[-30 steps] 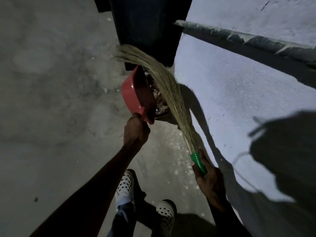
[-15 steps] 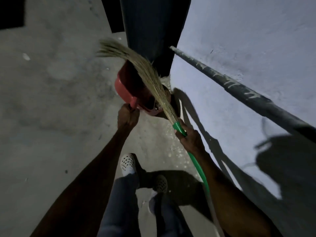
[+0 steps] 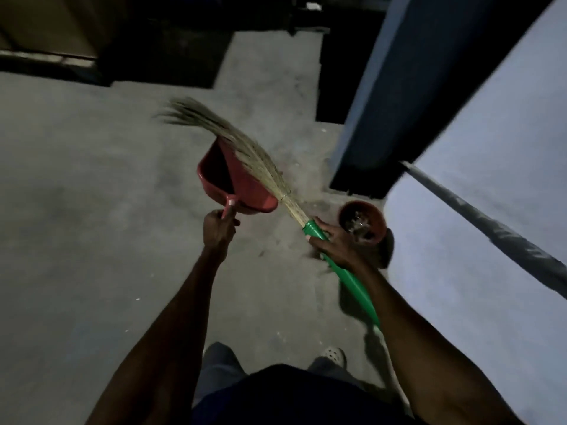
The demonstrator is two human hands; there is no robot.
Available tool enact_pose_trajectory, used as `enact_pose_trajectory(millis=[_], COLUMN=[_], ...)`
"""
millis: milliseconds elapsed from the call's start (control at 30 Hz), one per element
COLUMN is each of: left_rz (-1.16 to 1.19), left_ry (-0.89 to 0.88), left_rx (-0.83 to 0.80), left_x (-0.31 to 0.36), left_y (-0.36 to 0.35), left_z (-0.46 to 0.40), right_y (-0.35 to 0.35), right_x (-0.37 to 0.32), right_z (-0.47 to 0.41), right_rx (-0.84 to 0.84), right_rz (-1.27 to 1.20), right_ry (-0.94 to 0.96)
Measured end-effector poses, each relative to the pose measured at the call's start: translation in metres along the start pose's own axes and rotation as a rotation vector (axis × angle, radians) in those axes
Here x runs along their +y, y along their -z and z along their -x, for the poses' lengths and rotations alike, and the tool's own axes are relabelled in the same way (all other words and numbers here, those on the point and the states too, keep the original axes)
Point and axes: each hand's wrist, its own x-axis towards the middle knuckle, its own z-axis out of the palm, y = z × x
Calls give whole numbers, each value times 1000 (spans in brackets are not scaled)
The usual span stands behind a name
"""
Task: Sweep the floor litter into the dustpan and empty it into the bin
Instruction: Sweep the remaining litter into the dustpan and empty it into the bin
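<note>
My left hand [image 3: 219, 229] grips the handle of a red dustpan [image 3: 245, 187], held in the air with its open mouth facing up and away from me. My right hand [image 3: 334, 242] holds the green handle of a grass broom [image 3: 233, 145]; its pale bristles lie across the pan's right edge and fan out to the upper left. A small round brown bin [image 3: 379, 223] stands on the floor just right of my right hand, with crumpled shiny litter inside. Specks of dust and litter lie on the grey concrete floor [image 3: 92, 240] around the bin.
A pale wall [image 3: 491, 164] runs along the right, with a dark pipe [image 3: 491, 231] slanting across it. A dark blue pillar or door frame [image 3: 399, 87] rises beyond the bin. Dark furniture and a doorway lie at the top. My shoe [image 3: 334, 357] shows below.
The dustpan has come away from over the bin to the left, so the bin now shows uncovered. The broom moved with it, and the view has swung back from the wall.
</note>
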Motion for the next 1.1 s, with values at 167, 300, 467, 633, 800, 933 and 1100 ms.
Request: enact_pose_trajectory(millis=[167,300,467,633,800,933,1100], left_rz=[116,182,314,429,487,532,618], left_ry=[90,108,156,209,221,241,221], left_rx=[94,212,376,522,704,805,891], left_x=[-15,-28,-40,-37,-25,-16,-21], left_y=[161,275,390,480,581,653,757], left_z=[-35,-53,-91,-144,-202,-234,-269], right_y=[-123,-221,-340,-448,-564,-642,-747], right_x=[-105,-186,-289,-372,-459,-532,-614], right_z=[-48,-82,-125,-179,-237,-258,-258], right_rx=[-157,-294,-487,-630,-763,-831,-879], right_rz=[8,14,50,131,210,241,264], right_ry=[68,116,173,252,333,391,441])
